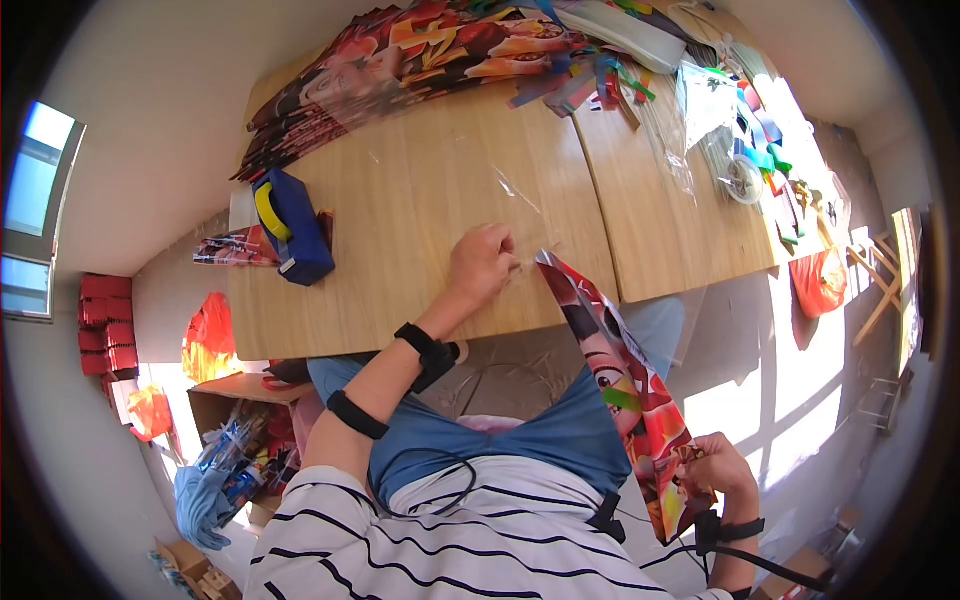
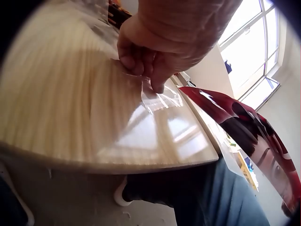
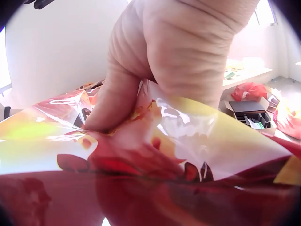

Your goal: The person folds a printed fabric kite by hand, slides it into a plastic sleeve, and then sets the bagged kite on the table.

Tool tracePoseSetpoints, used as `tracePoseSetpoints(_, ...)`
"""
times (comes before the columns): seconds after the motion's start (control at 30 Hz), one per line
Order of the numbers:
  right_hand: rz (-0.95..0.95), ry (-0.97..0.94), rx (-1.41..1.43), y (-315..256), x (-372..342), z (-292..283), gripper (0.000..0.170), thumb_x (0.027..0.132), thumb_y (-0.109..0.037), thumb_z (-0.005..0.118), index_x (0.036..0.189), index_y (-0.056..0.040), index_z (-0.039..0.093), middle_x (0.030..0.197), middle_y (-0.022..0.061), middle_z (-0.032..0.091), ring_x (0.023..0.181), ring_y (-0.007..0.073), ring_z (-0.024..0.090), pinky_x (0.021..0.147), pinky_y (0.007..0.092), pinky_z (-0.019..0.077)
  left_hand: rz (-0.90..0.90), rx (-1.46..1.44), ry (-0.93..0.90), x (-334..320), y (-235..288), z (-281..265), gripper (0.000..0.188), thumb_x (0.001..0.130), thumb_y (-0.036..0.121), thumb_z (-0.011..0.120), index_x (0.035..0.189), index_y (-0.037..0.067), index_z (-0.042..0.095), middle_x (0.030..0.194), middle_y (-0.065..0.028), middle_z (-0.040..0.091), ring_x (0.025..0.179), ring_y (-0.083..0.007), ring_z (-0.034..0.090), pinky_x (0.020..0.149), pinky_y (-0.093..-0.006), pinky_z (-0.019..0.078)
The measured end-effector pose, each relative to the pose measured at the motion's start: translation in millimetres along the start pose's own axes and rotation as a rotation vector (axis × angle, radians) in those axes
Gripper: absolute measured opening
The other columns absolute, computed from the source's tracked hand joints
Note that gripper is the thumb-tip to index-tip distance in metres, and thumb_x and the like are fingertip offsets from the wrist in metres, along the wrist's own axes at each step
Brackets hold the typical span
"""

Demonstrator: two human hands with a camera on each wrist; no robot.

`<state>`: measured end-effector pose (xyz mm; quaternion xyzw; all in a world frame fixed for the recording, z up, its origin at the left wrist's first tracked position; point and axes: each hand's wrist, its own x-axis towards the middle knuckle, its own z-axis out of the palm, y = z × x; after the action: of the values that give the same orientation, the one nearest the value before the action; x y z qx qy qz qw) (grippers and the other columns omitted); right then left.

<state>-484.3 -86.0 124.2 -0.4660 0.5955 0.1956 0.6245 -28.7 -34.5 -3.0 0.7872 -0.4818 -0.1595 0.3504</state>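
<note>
a left hand (image 1: 483,264) clamps its fingers on clear tape (image 2: 162,100) over the bench (image 1: 420,180). beside the bench, right hand (image 1: 722,466) fingers clamp a printed sheet (image 1: 625,375).

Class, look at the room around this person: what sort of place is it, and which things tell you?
Probably a small workshop or packing room: the wooden table bears a pile of glossy printed pieces, a blue tape dispenser and loose coloured strips.

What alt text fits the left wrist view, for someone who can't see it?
Left hand pinching a clear plastic strip at a pale wooden tabletop. At right, a glossy red printed sheet slants down; below the edge, a blue trouser leg shows.
</note>
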Motion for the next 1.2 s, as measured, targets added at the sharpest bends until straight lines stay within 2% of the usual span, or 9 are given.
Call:
tracePoseSetpoints(0.13,-0.021,-0.037,0.029,-2,1,-1,0.016,0.078,0.005,0.075,0.094,0.0016,0.076,0.078,0.0035,0.071,0.066,0.0103,0.062,0.060,0.0277,0.0499,-0.015,0.002,-0.023,1,0,-2,0.013,0.072,0.008,0.072,0.081,0.001,0.066,0.080,-0.0144,0.067,0.076,-0.0301,0.066,0.068,-0.0377,0.0513)
tracePoseSetpoints(0.23,0.009,-0.028,0.040,0,5,-1,0.020,0.077,0.010,0.075,0.094,0.0009,0.077,0.079,0.0019,0.073,0.068,0.0107,0.063,0.061,0.0290,0.0509,-0.039,-0.038,-0.069,2,-4,-1,0.012,0.074,0.004,0.070,0.084,0.001,0.066,0.080,-0.0139,0.068,0.075,-0.0245,0.067,0.068,-0.0337,0.0518)
tracePoseSetpoints(0.43,0.008,-0.049,0.004,5,0,-4,0.020,0.079,0.005,0.073,0.097,0.0012,0.077,0.080,0.0039,0.072,0.067,0.0109,0.062,0.062,0.0273,0.0503,-0.194,-0.487,-0.192,4,-19,-15,0.008,0.085,-0.004,0.061,0.091,-0.001,0.065,0.078,-0.0022,0.066,0.069,-0.0105,0.061,0.064,-0.0261,0.0493)
tracePoseSetpoints(0.53,0.031,-0.045,0.022,10,0,-5,0.021,0.079,0.005,0.072,0.098,0.0015,0.077,0.080,0.0036,0.072,0.067,0.0108,0.062,0.062,0.0275,0.0503,-0.432,-0.715,-0.300,10,-18,-37,0.010,0.088,-0.004,0.059,0.096,0.000,0.065,0.081,-0.0008,0.065,0.068,-0.0092,0.060,0.062,-0.0240,0.0476)
tracePoseSetpoints(0.63,0.001,-0.072,0.051,6,-1,-4,0.020,0.079,0.005,0.072,0.098,0.0022,0.076,0.080,0.0032,0.072,0.067,0.0105,0.062,0.062,0.0271,0.0505,-0.445,-0.747,-0.337,12,-24,-41,0.013,0.088,-0.004,0.059,0.099,0.001,0.065,0.080,-0.0017,0.065,0.068,-0.0085,0.059,0.061,-0.0230,0.0465)
tracePoseSetpoints(0.83,-0.011,-0.112,0.089,0,-2,-3,0.019,0.076,0.007,0.075,0.094,0.0002,0.077,0.080,0.0020,0.073,0.069,0.0100,0.064,0.063,0.0285,0.0525,-0.440,-0.781,-0.387,13,-27,-43,0.015,0.088,-0.003,0.060,0.101,0.001,0.066,0.080,-0.0015,0.066,0.070,-0.0092,0.061,0.062,-0.0237,0.0483)
tracePoseSetpoints(1.03,0.027,-0.122,-0.047,-11,5,5,0.025,0.079,0.006,0.072,0.104,0.0046,0.074,0.086,0.0047,0.073,0.071,0.0114,0.064,0.065,0.0276,0.0527,-0.348,-0.713,-0.490,14,-31,-40,0.012,0.090,0.004,0.063,0.100,0.000,0.067,0.085,-0.0017,0.067,0.071,-0.0084,0.061,0.064,-0.0240,0.0492)
tracePoseSetpoints(1.13,0.012,-0.111,0.027,-7,9,7,0.019,0.079,0.008,0.072,0.095,-0.0002,0.077,0.080,0.0021,0.073,0.068,0.0101,0.064,0.061,0.0280,0.0524,-0.256,-0.516,-0.371,7,-18,-29,0.014,0.090,0.011,0.068,0.100,0.001,0.067,0.083,0.0000,0.066,0.071,-0.0073,0.058,0.064,-0.0238,0.0472)
tracePoseSetpoints(1.2,0.030,-0.113,0.039,-8,6,7,0.022,0.079,0.007,0.073,0.100,0.0029,0.075,0.083,0.0045,0.073,0.070,0.0120,0.065,0.065,0.0284,0.0534,-0.209,-0.359,-0.396,2,-3,-32,0.020,0.087,0.015,0.071,0.101,0.001,0.067,0.080,-0.0011,0.064,0.071,-0.0098,0.057,0.064,-0.0252,0.0468)
